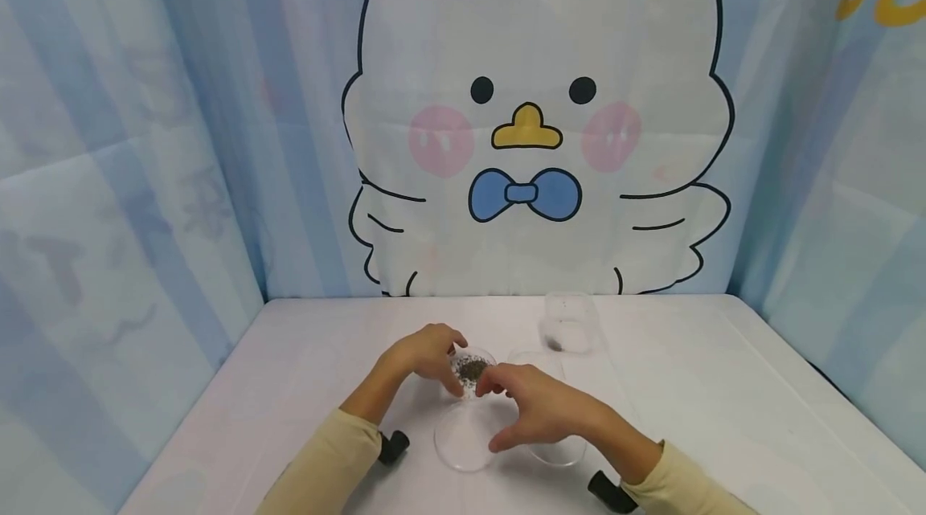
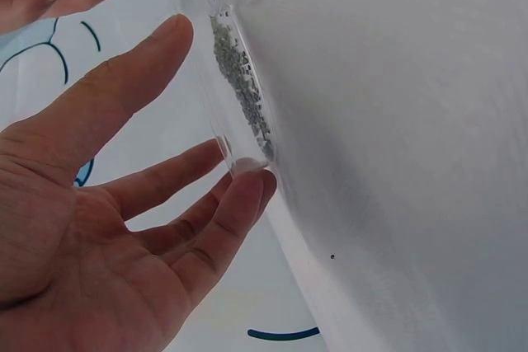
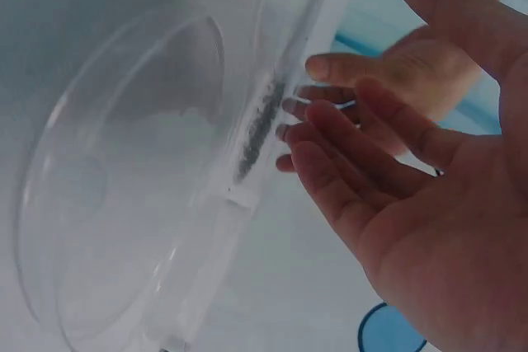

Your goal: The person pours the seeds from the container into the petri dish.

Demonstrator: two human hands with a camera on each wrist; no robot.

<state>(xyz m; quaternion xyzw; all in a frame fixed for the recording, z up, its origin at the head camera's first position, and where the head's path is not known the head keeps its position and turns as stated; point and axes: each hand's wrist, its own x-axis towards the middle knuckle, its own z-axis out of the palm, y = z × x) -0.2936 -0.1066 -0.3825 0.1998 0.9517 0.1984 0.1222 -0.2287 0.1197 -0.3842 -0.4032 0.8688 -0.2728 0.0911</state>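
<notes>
A small clear round dish (image 1: 472,371) holds dark grains, which also show through its side in the left wrist view. My left hand (image 1: 428,354) is at its left side, with fingertips touching the far side of the dish; the thumb (image 2: 169,47) stands apart from those fingers, near the rim. The right hand (image 1: 538,402) hovers on the other side, fingers loosely bent and holding nothing. Below it, partly covered, lies a clear round dish or lid (image 1: 463,441). Another clear round piece (image 1: 557,452) shows beneath the right palm.
A clear box-like container (image 1: 569,322) stands toward the table's back edge, with a small dark patch in its corner. One more clear rim (image 1: 538,358) lies behind the right hand. A printed curtain (image 1: 535,258) hangs behind the white table (image 1: 687,386).
</notes>
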